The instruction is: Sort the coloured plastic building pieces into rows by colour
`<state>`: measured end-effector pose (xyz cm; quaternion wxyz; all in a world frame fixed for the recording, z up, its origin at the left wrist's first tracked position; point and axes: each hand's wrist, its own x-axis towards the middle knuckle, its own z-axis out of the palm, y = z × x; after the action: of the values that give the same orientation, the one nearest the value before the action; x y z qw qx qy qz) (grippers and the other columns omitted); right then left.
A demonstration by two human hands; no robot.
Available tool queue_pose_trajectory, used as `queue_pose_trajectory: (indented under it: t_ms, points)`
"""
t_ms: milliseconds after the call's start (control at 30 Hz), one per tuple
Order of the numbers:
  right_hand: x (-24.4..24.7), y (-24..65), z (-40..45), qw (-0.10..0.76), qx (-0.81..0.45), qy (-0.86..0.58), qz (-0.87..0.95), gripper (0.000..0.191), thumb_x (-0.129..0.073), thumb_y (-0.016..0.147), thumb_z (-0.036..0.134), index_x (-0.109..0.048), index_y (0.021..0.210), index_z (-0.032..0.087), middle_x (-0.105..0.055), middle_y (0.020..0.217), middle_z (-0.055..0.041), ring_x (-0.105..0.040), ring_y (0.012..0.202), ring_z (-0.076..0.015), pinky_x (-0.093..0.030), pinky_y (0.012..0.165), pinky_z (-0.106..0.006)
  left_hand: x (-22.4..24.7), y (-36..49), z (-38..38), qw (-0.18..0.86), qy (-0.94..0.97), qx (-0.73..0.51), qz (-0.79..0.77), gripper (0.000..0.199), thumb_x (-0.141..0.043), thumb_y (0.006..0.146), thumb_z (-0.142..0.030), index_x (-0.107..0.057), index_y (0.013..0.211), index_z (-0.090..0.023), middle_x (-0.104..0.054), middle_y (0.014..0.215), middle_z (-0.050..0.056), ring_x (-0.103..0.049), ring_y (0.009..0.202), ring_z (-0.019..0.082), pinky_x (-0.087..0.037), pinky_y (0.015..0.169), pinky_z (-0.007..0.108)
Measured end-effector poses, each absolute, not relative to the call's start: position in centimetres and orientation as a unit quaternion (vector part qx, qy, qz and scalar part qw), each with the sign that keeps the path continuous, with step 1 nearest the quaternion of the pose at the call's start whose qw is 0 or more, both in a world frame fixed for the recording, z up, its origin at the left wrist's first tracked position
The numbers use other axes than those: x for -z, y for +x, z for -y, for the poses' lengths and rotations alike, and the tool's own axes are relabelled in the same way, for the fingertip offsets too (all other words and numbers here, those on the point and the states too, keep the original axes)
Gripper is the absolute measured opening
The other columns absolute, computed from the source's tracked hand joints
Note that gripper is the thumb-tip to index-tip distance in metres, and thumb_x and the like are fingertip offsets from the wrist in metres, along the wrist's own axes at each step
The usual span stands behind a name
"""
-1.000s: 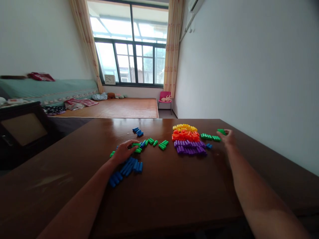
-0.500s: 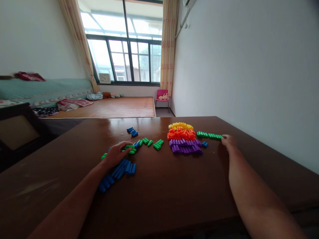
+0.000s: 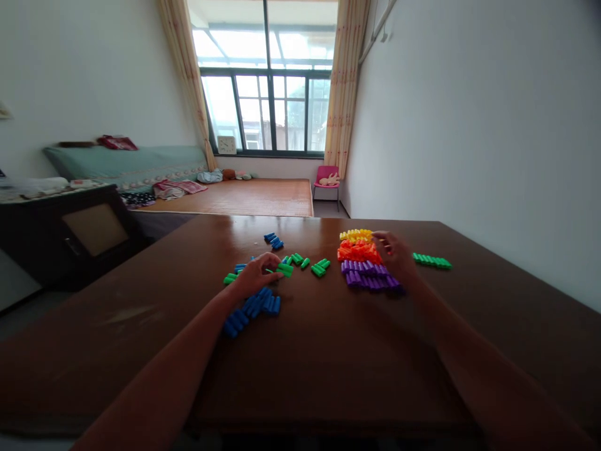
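Observation:
My left hand [image 3: 260,274] holds green pieces [image 3: 285,270] between thumb and fingers, above a row of blue and green pieces. Nearer to me lie several blue pieces [image 3: 256,305]. My right hand [image 3: 392,250], fingers apart and with nothing visible in it, hovers by the right end of the stacked rows: yellow [image 3: 355,235], orange [image 3: 357,251] and purple [image 3: 369,275]. Its palm side is partly hidden. A straight row of green pieces [image 3: 432,260] lies to its right. Loose green pieces [image 3: 320,268] sit between my hands.
The brown table [image 3: 328,363] carries a small blue group [image 3: 273,240] towards its far side. Beyond it stand a wide bed [image 3: 263,194], a pink chair [image 3: 327,175] and, at the left, a dark cabinet [image 3: 89,228].
My right hand has let go of the green row and moved left to the coloured rows. My left hand has lifted slightly with green pieces. The view has turned left.

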<state>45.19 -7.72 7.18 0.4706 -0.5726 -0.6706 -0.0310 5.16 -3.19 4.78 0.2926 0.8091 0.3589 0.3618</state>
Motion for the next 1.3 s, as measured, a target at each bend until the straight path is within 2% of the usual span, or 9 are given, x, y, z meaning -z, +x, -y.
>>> queue_pose_trajectory:
  t_ms: [167,333,500,633,800,967,1067,1167,1300]
  points:
    - [-6.8,31.1,9.9,0.371,-0.078,-0.379,0.844,0.024,-0.052,0.092,0.03,-0.06,0.114,0.024,-0.065,0.117,-0.008,-0.06,0.107,-0.0205,-0.047,0.095,-0.038,-4.7,5.7,3.8,0.331,0.809,-0.358,-0.329,0.039,-0.069,0.078,-0.038,-0.064,0.11,-0.017,-0.071,0.097,0.006,-0.066,0.09,0.02,-0.055,0.076,0.03]
    - [-6.3,27.3,7.9,0.378,-0.209,-0.388,0.814,0.021,-0.058,0.086,0.024,-0.057,0.107,0.021,-0.068,0.1,-0.005,-0.066,0.084,-0.0164,-0.052,0.075,-0.03,-5.5,5.4,4.2,0.37,0.783,-0.389,-0.313,0.036,-0.073,0.075,-0.038,-0.064,0.103,-0.017,-0.072,0.095,0.005,-0.067,0.09,0.02,-0.056,0.077,0.031]
    - [-6.9,29.5,5.6,0.437,-0.22,-0.441,0.753,0.011,-0.058,0.085,0.024,-0.058,0.095,0.021,-0.068,0.089,-0.0027,-0.065,0.082,-0.0156,-0.051,0.074,-0.029,-5.1,5.6,3.8,0.382,0.753,-0.42,-0.332,0.036,-0.072,0.075,-0.043,-0.065,0.099,-0.017,-0.072,0.091,0.005,-0.068,0.083,0.019,-0.057,0.074,0.031]
    - [-6.4,31.1,5.8,0.413,-0.221,-0.461,0.753,0.012,-0.056,0.086,0.025,-0.061,0.095,0.019,-0.069,0.091,-0.0034,-0.064,0.08,-0.0147,-0.05,0.072,-0.028,-4.3,6.3,3.1,0.381,0.753,-0.42,-0.334,0.036,-0.07,0.076,-0.046,-0.068,0.095,-0.016,-0.073,0.089,0.006,-0.069,0.083,0.02,-0.057,0.074,0.032]
    - [-6.3,31.4,7.3,0.324,-0.2,-0.445,0.81,0.017,-0.055,0.087,0.027,-0.065,0.098,0.019,-0.07,0.088,-0.0023,-0.061,0.072,-0.013,-0.047,0.069,-0.026,-4.8,4.8,2.3,0.326,0.709,-0.479,-0.402,0.039,-0.067,0.077,-0.05,-0.069,0.095,-0.015,-0.073,0.09,0.007,-0.069,0.078,0.019,-0.057,0.07,0.03]
    - [-7.2,31.0,8.7,0.12,-0.229,-0.441,0.859,0.021,-0.065,0.082,0.038,-0.071,0.089,0.02,-0.07,0.079,-0.0032,-0.061,0.07,-0.0157,-0.044,0.062,-0.025,-5.1,2.8,1.6,0.29,0.674,-0.511,-0.448,0.041,-0.067,0.075,-0.05,-0.068,0.096,-0.015,-0.073,0.091,0.008,-0.068,0.08,0.02,-0.057,0.065,0.028]
    - [-8.2,31.8,9.0,0.103,-0.232,-0.448,0.857,0.027,-0.065,0.081,0.047,-0.072,0.084,0.021,-0.07,0.076,-0.0028,-0.061,0.066,-0.0156,-0.043,0.057,-0.025,-4.8,1.9,1.0,0.278,0.66,-0.525,-0.459,0.042,-0.067,0.075,-0.049,-0.068,0.097,-0.014,-0.073,0.093,0.008,-0.068,0.079,0.02,-0.057,0.065,0.029]
    - [-9.0,33.5,9.2,0.115,-0.254,-0.451,0.848,0.031,-0.075,0.068,0.052,-0.07,0.075,0.023,-0.066,0.064,0.0002,-0.057,0.054,-0.0131,-0.04,0.049,-0.023,-4.5,0.7,0.3,0.261,0.642,-0.538,-0.48,0.042,-0.065,0.075,-0.048,-0.068,0.099,-0.014,-0.073,0.095,0.009,-0.069,0.081,0.02,-0.057,0.067,0.03]
    - [-8.5,34.4,9.7,0.024,-0.349,-0.447,0.823,0.043,-0.084,0.053,0.049,-0.066,0.082,0.023,-0.061,0.059,0.0053,-0.053,0.043,-0.0099,-0.037,0.042,-0.021,-3.9,-1.8,-0.8,0.19,0.639,-0.52,-0.534,0.035,-0.061,0.075,-0.043,-0.069,0.095,-0.015,-0.074,0.09,0.009,-0.068,0.082,0.021,-0.055,0.074,0.031]
